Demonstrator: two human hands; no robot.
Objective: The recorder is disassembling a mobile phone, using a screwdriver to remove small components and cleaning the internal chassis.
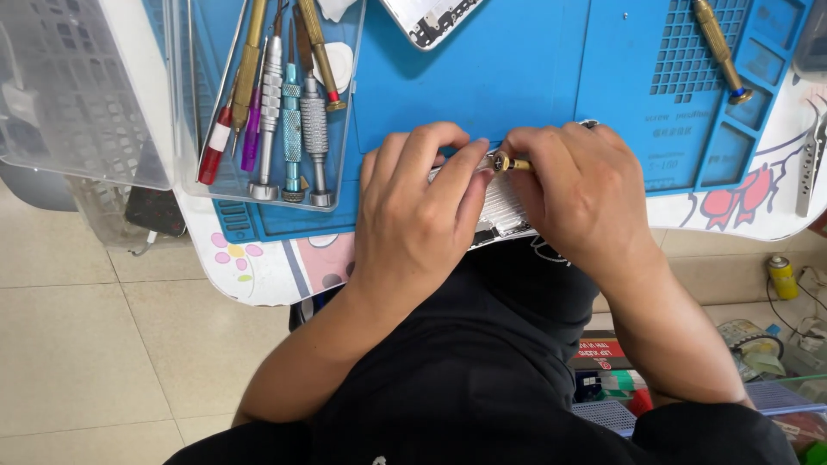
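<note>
My left hand [419,215] lies over an opened phone body [502,211] at the near edge of the blue work mat [517,69], its fingers pressing on the device. My right hand [579,194] grips a small brass-coloured screwdriver [508,162], the tip hidden between my fingers above the phone. Most of the phone is covered by both hands; only a silver ribbed part shows between them.
A clear plastic tray [345,146] at the left holds several screwdrivers [284,112]. A phone back panel [426,21] lies at the top, a brass screwdriver [719,47] on the mat's right grid, tweezers [810,164] at the far right. A clear box [77,86] sits far left.
</note>
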